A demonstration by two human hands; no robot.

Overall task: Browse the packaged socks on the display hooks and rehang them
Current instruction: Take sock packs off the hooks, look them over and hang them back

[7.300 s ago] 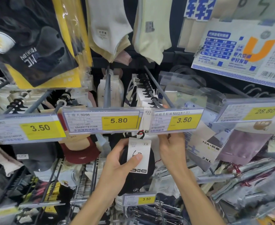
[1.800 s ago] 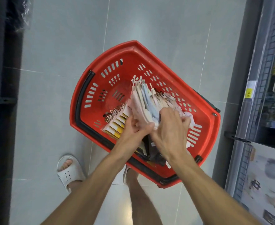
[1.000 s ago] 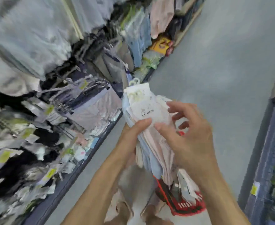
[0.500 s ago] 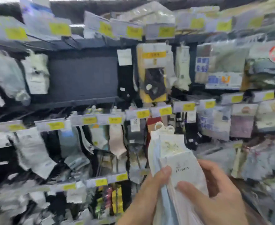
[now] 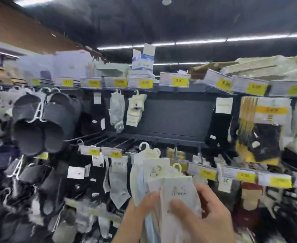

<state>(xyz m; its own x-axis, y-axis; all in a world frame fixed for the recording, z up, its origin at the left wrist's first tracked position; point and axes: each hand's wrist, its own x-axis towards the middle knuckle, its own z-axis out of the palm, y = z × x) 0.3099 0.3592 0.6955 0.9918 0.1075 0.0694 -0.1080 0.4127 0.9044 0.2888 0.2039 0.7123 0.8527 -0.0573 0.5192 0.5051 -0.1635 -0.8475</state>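
Head view, the only one: held a fanned bundle of pale packaged socks (image 5: 163, 193) low and right of centre, upright, long axis near vertical, white plastic hanger loops (image 5: 148, 149) at the top pointing toward the rack. Left hand (image 5: 139, 214) closed on the bundle's left edge, thumb pressed over the front; right hand (image 5: 203, 218) closed on the front pack, thumb across its printed card, fingers curled behind. Just above the loops, a row of bare display hooks (image 5: 109, 139) jutting out from the dark back panel (image 5: 177, 116), up and left of the bundle; probably the target, with the left hand the nearer. Above the bare hooks, two lone sock packs (image 5: 126, 111) hanging; left of them, dark slippers (image 5: 39, 123) on white hangers. Level with the loops, yellow price tags (image 5: 203, 172) at the hook tips, likely in the way of threading a loop on. Heavy motion blur; exact hook ends hard to tell.
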